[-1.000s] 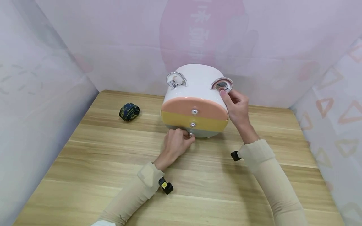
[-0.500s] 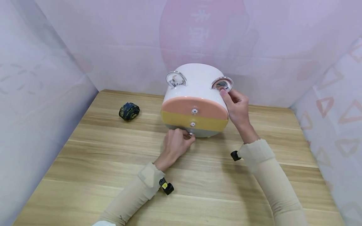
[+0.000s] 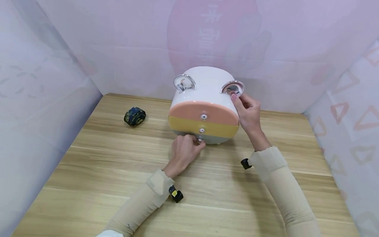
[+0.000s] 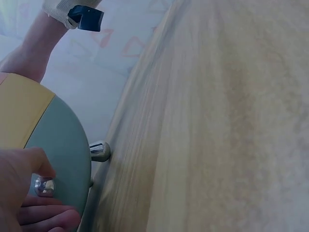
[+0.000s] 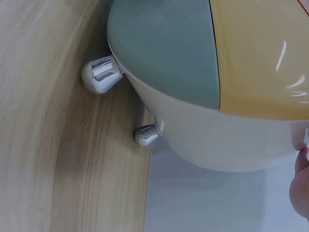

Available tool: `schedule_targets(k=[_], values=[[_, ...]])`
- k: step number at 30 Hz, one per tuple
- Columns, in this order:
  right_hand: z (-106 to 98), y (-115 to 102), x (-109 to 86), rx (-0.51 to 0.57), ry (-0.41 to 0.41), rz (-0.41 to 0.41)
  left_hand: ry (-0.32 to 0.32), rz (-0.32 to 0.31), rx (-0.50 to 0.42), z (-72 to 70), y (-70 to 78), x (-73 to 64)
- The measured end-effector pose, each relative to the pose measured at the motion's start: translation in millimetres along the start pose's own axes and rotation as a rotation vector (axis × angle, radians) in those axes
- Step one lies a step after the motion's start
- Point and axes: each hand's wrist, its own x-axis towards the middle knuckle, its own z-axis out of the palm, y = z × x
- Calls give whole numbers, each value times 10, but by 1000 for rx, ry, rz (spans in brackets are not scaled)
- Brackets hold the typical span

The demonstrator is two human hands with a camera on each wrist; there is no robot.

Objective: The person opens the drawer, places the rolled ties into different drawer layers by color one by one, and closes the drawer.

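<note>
A small white jewelry box (image 3: 208,77) with chrome ring ears stands upright at the back middle of the table. Its oval front has three bands of drawers: orange (image 3: 186,112), yellow (image 3: 219,129) and grey-green (image 5: 166,53), each with a chrome knob. My left hand (image 3: 184,151) is at the lowest drawer, thumb and finger pinching its knob (image 4: 44,186). That drawer sits flush with the body. My right hand (image 3: 249,113) holds the right ear (image 3: 234,87) with the thumb in front; its other fingers are mostly hidden behind the ear.
A dark blue patterned roll of cloth (image 3: 134,116) lies to the left of the box. Chrome feet (image 5: 102,75) lift the box off the wooden table (image 3: 213,197). Printed fabric walls (image 3: 133,49) enclose the back and both sides.
Both hands keep their places on the knob and the ear. The left forearm has shifted very slightly to the right; the box and the roll stay where they were.
</note>
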Motion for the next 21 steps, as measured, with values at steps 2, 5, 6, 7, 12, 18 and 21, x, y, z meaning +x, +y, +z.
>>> schedule_targets(k=[2, 5, 6, 7, 12, 18, 21], values=[[-1, 7, 3, -4, -3, -8, 21, 9, -1, 12, 0, -5], [0, 5, 4, 1, 0, -11, 40, 20, -1, 26, 0, -11], [-2, 3, 3, 3, 2, -12, 42, 22, 1, 29, 1, -13], [0, 5, 0, 3, 3, -14, 44, 23, 3, 33, -3, -16], [8, -2, -7, 11, 7, -22, 57, 23, 1, 51, -11, -25], [2, -5, -9, 8, 6, -12, 87, 35, -1, 85, -21, -29], [0, -5, -13, -6, 4, 2, 102, 39, -4, 94, -19, -31]])
